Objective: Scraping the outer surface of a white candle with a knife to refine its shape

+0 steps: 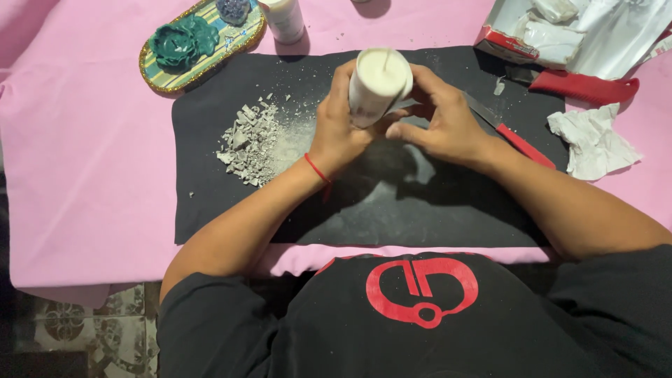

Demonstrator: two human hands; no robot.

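Together, both hands' fingers (pixel 420 130) wrap the tilted white candle (pixel 376 85), pinching its base.

— What lies on the counter (pixel 84 175)?

— A mat (pixel 392 217) lies across its middle, in front of the person. A heap of crumbled bits (pixel 248 143) sits on the mat's left part.

— And the hands?

— Over the mat's far middle. The left hand (pixel 336 129) and the right hand (pixel 441 122) meet around a candle (pixel 378 84), tilted, wick end toward the camera.

— To the right?

— A knife (pixel 507 129) lies on the mat just right of the right hand. A crumpled tissue (pixel 591 143) lies off the mat's right edge, and behind it a second handle (pixel 584 87) and an open box (pixel 560 31).

— Far left?

— An oval tray (pixel 210 49) beyond the mat's left corner, with a bottle (pixel 283 19) just right of it.
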